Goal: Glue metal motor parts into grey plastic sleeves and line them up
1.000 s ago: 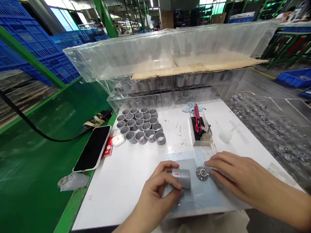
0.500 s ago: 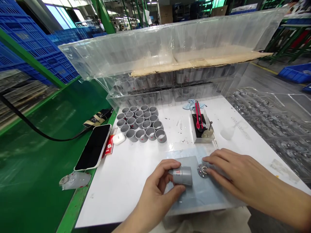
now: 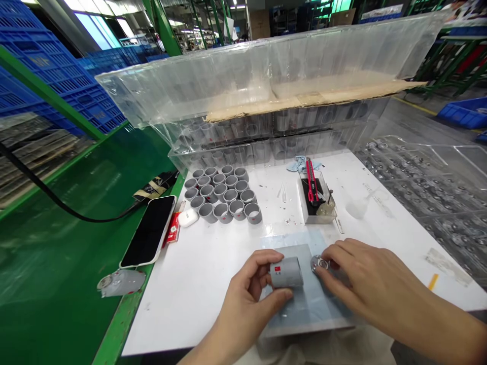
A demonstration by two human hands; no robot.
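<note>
The left hand (image 3: 247, 294) closes around a grey cylinder (image 3: 286, 272), its long axis lying left to right, with its right end just short of a metal flange disc (image 3: 317, 263) on a grey mat (image 3: 300, 309); the fingers (image 3: 337, 253) of the right hand (image 3: 365, 279) touch the disc, though whether they grip it is hidden

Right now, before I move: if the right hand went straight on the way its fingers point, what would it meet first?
The right hand would meet the round metal flange first; its fingertips seem already on it. Just beyond, as far as depth shows, lies the grey cylinder with a red label in the left hand.
</note>
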